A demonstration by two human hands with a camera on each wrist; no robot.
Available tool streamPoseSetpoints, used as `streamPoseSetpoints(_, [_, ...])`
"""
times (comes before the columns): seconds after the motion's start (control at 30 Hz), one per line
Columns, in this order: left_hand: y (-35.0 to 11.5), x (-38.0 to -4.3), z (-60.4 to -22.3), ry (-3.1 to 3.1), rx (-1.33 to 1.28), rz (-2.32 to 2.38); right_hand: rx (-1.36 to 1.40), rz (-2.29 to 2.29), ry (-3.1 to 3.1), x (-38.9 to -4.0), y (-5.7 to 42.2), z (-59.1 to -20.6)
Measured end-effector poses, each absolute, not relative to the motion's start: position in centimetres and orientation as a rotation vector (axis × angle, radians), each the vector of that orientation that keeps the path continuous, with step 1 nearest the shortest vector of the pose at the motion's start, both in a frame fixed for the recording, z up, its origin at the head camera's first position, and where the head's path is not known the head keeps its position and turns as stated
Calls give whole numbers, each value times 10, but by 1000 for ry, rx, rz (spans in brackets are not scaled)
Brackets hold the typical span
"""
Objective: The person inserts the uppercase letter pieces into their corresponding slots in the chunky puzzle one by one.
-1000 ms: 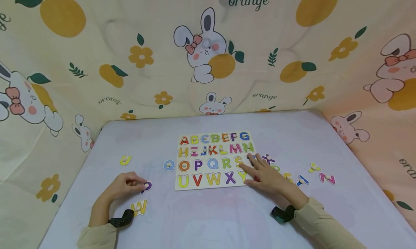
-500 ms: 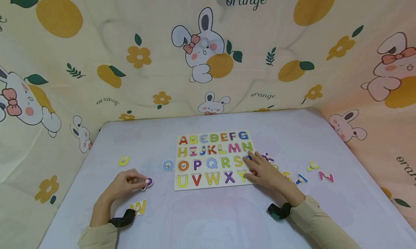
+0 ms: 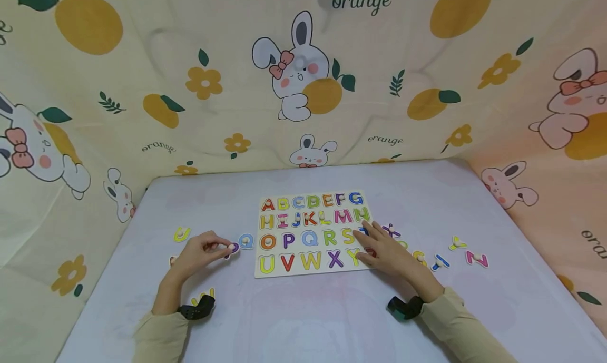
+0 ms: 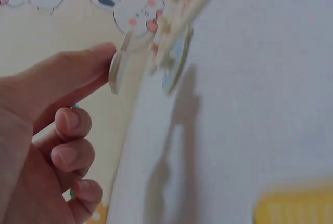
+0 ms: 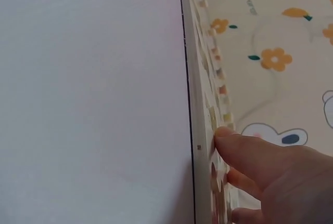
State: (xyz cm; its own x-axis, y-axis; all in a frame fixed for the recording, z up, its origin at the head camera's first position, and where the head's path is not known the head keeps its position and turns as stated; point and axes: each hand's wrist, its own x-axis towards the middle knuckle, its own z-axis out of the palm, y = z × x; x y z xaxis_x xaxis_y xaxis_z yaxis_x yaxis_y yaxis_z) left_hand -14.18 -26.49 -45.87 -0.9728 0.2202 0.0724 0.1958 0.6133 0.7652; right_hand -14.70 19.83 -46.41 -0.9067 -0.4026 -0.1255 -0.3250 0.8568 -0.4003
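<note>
Between thumb and index finger my left hand [image 3: 203, 251] pinches a purple letter P piece [image 3: 234, 248] by its knob. In the left wrist view that piece [image 4: 118, 71] is seen edge-on, above the table. Just beyond it, left of the alphabet puzzle board [image 3: 284, 273], lies a light blue letter Q piece [image 3: 246, 241]. My right hand [image 3: 391, 252] rests on the board's right side with fingers spread, covering part of the lower rows. In the right wrist view its thumb [image 5: 244, 148] touches the board [image 5: 195, 104] near the edge.
On the left lie a yellow U piece [image 3: 182, 234] and a yellow W piece [image 3: 208, 295], partly hidden by the wrist camera. Right of the board are a purple X [image 3: 391, 230], a blue I-shaped piece [image 3: 440, 262], a yellow Y [image 3: 457, 243] and a pink N or Z [image 3: 476, 258].
My left hand has lifted the purple P piece and carried it right and away from me, close to the Q piece. The right hand stays on the board, barely shifted.
</note>
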Motion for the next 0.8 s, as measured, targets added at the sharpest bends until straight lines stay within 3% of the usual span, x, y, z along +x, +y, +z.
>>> streamPoseSetpoints(0.8, [-172, -169, -463, 2728, 328, 1379, -554, -586, 2863, -147, 199, -468])
